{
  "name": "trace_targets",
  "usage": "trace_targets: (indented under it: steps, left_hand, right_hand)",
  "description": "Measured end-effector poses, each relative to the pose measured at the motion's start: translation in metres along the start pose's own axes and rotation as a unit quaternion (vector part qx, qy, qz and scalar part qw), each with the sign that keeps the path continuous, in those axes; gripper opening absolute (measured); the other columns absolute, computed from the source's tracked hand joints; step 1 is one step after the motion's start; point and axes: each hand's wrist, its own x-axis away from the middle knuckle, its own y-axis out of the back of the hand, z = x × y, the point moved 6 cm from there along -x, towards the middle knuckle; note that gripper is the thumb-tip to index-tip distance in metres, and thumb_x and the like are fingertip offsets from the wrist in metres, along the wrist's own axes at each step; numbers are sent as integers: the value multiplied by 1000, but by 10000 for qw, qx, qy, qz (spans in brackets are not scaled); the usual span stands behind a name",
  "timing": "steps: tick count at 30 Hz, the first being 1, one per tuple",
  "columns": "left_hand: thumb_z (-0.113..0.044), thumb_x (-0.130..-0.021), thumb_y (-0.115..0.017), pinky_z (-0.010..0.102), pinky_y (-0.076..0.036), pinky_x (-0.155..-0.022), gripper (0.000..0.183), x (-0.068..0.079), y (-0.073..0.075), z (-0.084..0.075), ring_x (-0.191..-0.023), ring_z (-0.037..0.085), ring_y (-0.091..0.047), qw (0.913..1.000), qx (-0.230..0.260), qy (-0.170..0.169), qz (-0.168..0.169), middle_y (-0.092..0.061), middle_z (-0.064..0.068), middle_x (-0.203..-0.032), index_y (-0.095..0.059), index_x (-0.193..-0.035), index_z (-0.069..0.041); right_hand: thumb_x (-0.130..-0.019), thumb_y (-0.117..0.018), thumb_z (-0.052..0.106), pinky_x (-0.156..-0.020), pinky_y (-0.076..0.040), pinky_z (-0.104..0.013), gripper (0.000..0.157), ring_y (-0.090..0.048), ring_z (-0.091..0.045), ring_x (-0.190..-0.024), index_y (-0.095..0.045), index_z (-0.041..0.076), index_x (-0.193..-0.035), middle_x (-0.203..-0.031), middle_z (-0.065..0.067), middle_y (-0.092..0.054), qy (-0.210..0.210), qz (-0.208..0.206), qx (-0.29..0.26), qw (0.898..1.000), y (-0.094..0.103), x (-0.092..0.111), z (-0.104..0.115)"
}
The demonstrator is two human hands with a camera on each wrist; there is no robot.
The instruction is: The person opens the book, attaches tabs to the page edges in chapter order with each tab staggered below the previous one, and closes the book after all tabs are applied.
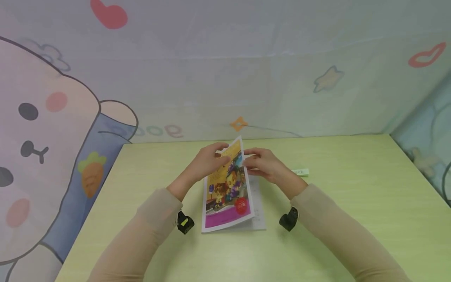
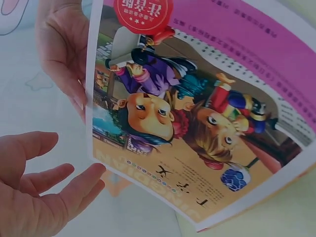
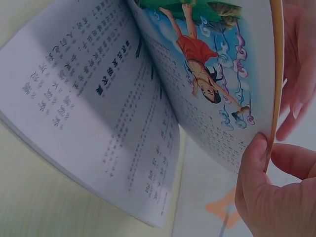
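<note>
A thin picture book (image 1: 225, 188) stands partly opened on the table, its front cover and some leaves lifted. The cover shows cartoon children, a purple band and a round red stamp. My right hand (image 1: 266, 162) is at the lifted free edge; in the right wrist view the thumb (image 3: 254, 158) lies on the inner page (image 3: 197, 74) and a finger meets the edge from the other side. Fingers loosely spread, my left hand (image 1: 211, 160) is by the upper part of the cover. In the left wrist view a left fingertip (image 2: 98, 170) is right at the cover's corner.
A small white and pale green block (image 1: 301, 172) lies on the table behind the right wrist. The light green table (image 1: 352, 203) ends at a printed cloth backdrop (image 1: 211, 78). Each wrist carries a black camera (image 1: 289, 219).
</note>
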Motion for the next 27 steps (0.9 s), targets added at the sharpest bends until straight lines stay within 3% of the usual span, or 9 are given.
trace_targets:
  steps: [9,14,20,24,27]
  left_hand:
    - [-25,-95,-54,45,-46,-92,52,-8,9,-8,-126,35,-42,9996,101,74,-265,-38,18,-142,-38,-141,-7]
    - [-23,-95,-54,41,-50,-86,55,-9,11,-7,-125,33,-43,9978,554,235,-286,-37,20,-141,-34,-142,-4]
    - [-15,-95,-54,38,-52,-83,56,-8,14,-7,-120,35,-48,9898,1333,384,-338,-34,24,-141,-29,-143,1]
    - [-11,-94,-54,36,-53,-81,55,-7,17,-6,-114,34,-53,9867,1503,469,-410,-38,24,-138,-31,-141,2]
    - [-9,-92,-56,34,-54,-80,55,-5,22,-5,-110,34,-56,9865,1450,545,-535,-41,24,-135,-33,-140,3]
  right_hand:
    - [-91,-54,3,-86,-51,-34,49,-57,-23,-98,-40,-1,-138,-127,-22,-49,200,303,-163,9992,-20,-1,16]
    - [-91,-53,0,-89,-49,-37,50,-57,-23,-100,-37,-2,-139,-131,-24,-46,304,537,-409,9973,-32,2,24]
    - [-91,-51,-3,-90,-48,-40,49,-59,-19,-94,-37,-6,-138,-120,-20,-52,434,668,-810,9935,-43,3,30]
    - [-90,-50,-6,-90,-48,-42,44,-59,-17,-88,-40,-10,-134,-106,-11,-54,516,728,-1033,9906,-50,3,32]
    - [-90,-50,-6,-88,-49,-40,43,-60,-16,-86,-42,-11,-132,-109,-13,-55,505,783,-1096,9896,-55,2,34]
